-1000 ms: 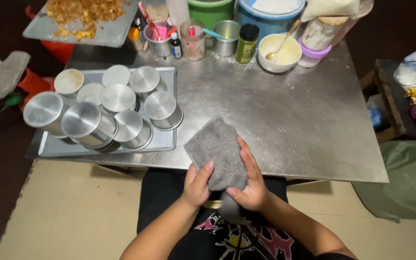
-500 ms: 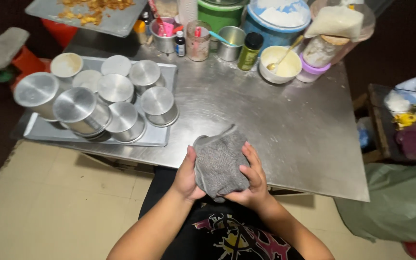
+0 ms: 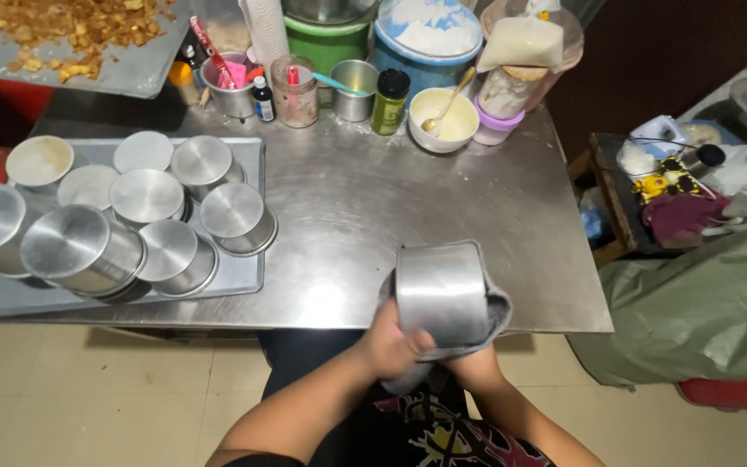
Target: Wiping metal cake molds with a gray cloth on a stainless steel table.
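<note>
A shiny metal cup [image 3: 441,292] lies on its side in the person's hands at the near edge of the steel desk [image 3: 365,207]. Its smooth, brushed wall faces up and catches the light; it looks plain and round, with the rim turned toward the person. A grey cloth [image 3: 490,324] is wrapped under and around the cup, showing along its right side and hanging a little below it.

The left hand [image 3: 391,344] is curled around the lower left of the cup, its fingers [image 3: 417,339] bent close and pressing on the metal and the cloth together. The right hand [image 3: 470,365] sits under the cloth, mostly hidden by it; it holds the cloth and cup from beneath, but how tightly its fingers are bent cannot be told.

To the left on the desk a flat metal tray [image 3: 248,272] carries a group of similar metal cups [image 3: 144,203], most turned upside down with their flat bottoms up, a couple lying tilted at the near left. At the far side of the desk stand a white bowl [image 3: 443,121] with a spoon in it, a dark green bottle [image 3: 389,102], a small metal pot [image 3: 354,91], a glass jar [image 3: 294,91] and a blue tub [image 3: 430,39]. A tray of fried crumbs [image 3: 75,39] sits at the far left.
</note>
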